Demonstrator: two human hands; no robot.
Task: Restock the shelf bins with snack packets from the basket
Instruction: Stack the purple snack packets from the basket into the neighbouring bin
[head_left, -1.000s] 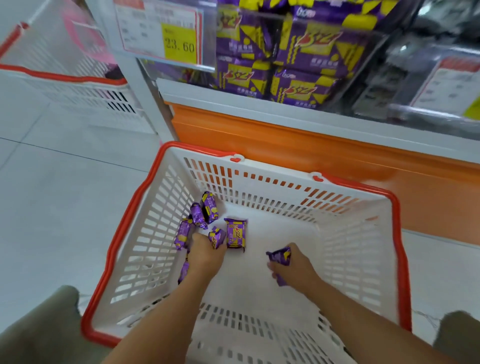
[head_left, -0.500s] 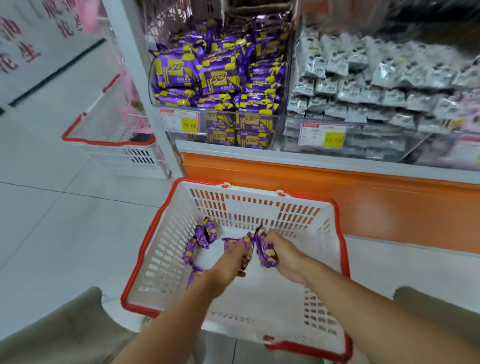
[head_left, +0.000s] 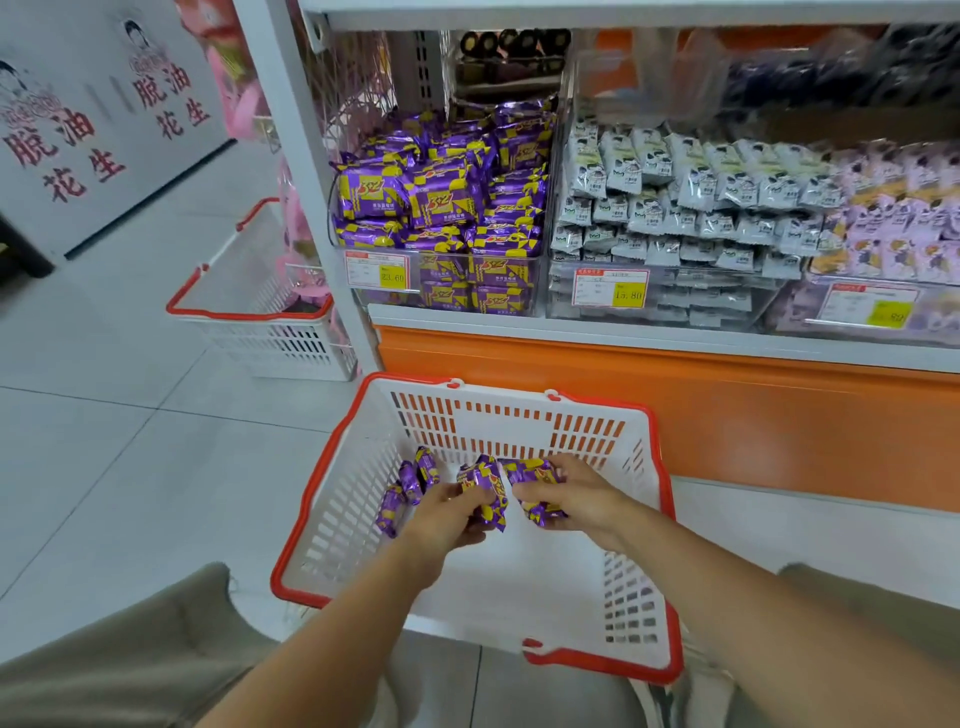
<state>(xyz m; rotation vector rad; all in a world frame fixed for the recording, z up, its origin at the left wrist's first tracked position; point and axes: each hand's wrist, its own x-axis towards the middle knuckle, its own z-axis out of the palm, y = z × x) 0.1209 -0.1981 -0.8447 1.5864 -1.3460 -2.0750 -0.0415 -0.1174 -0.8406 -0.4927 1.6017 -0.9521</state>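
a bunch of purple-and-yellow snack packets (head_left: 485, 491) is clutched in the curled fingers of the left hand (head_left: 447, 512), and a second bunch (head_left: 530, 475) is gripped by the fingers of the right hand (head_left: 576, 499). both are held inside the red-rimmed basket (head_left: 306, 499), toward its far wall. a few loose packets (head_left: 410, 483) lie by the basket's far left corner.

the matching bin (head_left: 467, 293) on the shelf is heaped above its clear front wall, so added packets could slide off the pile and drop over the front edge. with several slick wrappers in each hand, one could be let slip on the way up. the shelf ledge (head_left: 623, 332) stands just beyond the basket's far rim and could be clipped by a rising hand.

open room is left straight above the basket. a second basket (head_left: 249, 314) stands on the floor (head_left: 104, 467) to the left, well apart.
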